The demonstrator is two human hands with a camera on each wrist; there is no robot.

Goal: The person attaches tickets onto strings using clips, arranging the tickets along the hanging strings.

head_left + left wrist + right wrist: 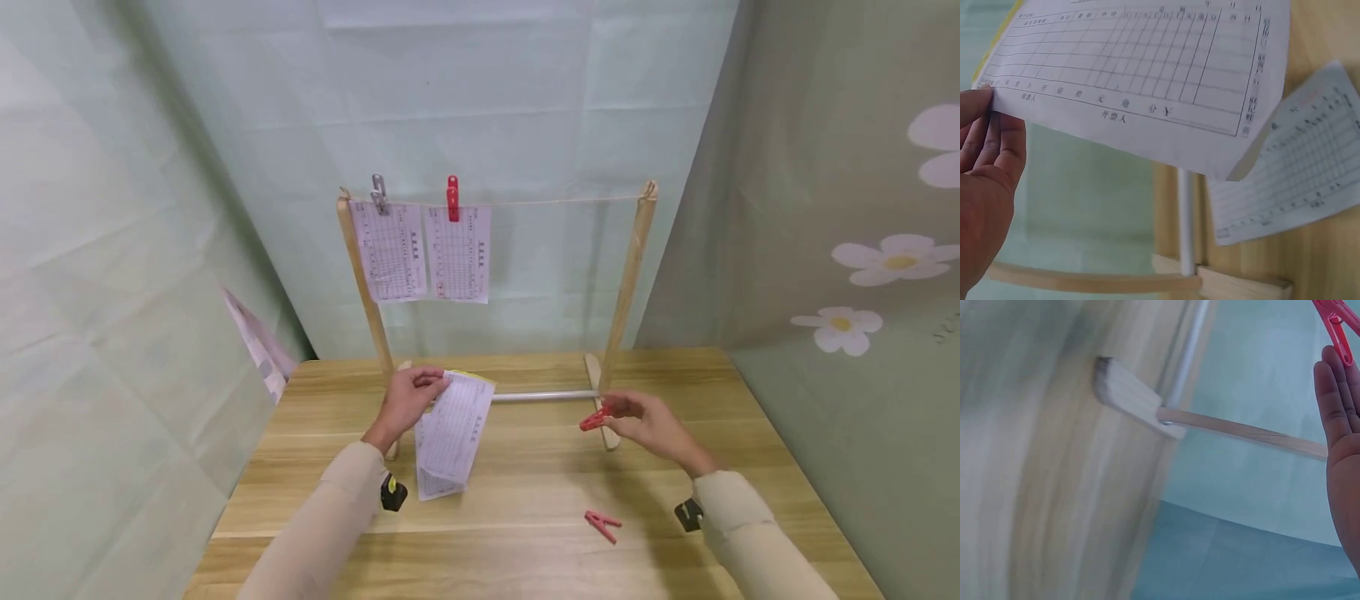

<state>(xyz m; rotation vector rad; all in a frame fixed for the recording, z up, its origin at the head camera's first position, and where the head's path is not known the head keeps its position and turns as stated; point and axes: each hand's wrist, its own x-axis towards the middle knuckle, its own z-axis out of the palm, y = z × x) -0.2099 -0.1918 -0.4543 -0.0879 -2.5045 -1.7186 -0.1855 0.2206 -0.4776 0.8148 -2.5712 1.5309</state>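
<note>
The held printed sheet (459,429) tilts, apart from held red clip (595,419).

A: What sort of place are we in?

B: We see a small cloth-walled booth w/ a wood-grain table (510,550); can't tell if it's in a home, office or lab.

A: What shows us that?

B: Pale green fabric (525,100) w/ fold creases hangs behind the table, more pale cloth (75,250) on the L. On the R, a greyish cloth (787,208) printed w/ white flowers (900,261).

A: Any office-type stuff?

B: Printed forms (459,258) w/ ruled grids, two hung from a string (562,201) across a wooden frame (630,275). Office-type paperwork, but we can't call it an office from that alone.
</note>
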